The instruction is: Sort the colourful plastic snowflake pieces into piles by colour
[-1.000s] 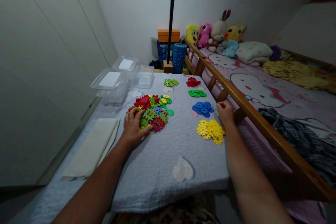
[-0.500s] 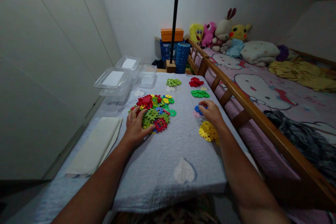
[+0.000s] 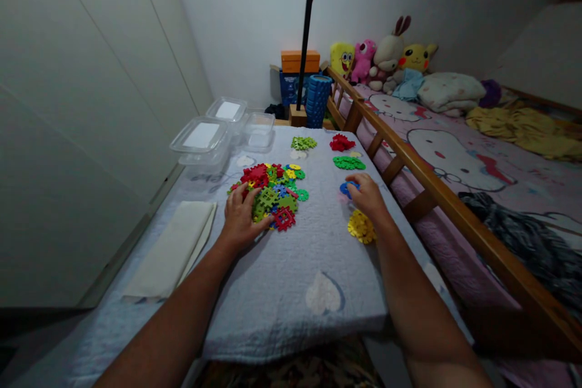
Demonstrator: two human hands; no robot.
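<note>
A mixed pile of plastic toy pieces (image 3: 273,191) in red, olive green, yellow, blue and green lies mid-table. My left hand (image 3: 240,215) rests at its left side, fingers spread over the edge and thumb near a red square gear piece (image 3: 284,218). On the right, my right hand (image 3: 367,195) has thumb and fingers closed around blue notched discs (image 3: 345,188) at the tabletop; how many is unclear. Just nearer to me is a heap of yellow discs (image 3: 361,226), partly behind my right wrist. Green discs (image 3: 349,163) lie beyond the blue ones.
Red pieces (image 3: 342,142) and light green pieces (image 3: 304,143) form small heaps at the back. Clear plastic boxes (image 3: 200,136) stand back left, with a folded cream cloth (image 3: 173,248) in front. A wooden bed rail (image 3: 409,173) runs along the right side.
The whole view has shifted slightly. My left hand stays at the pile and my right hand stays at the blue discs, with little visible movement.
</note>
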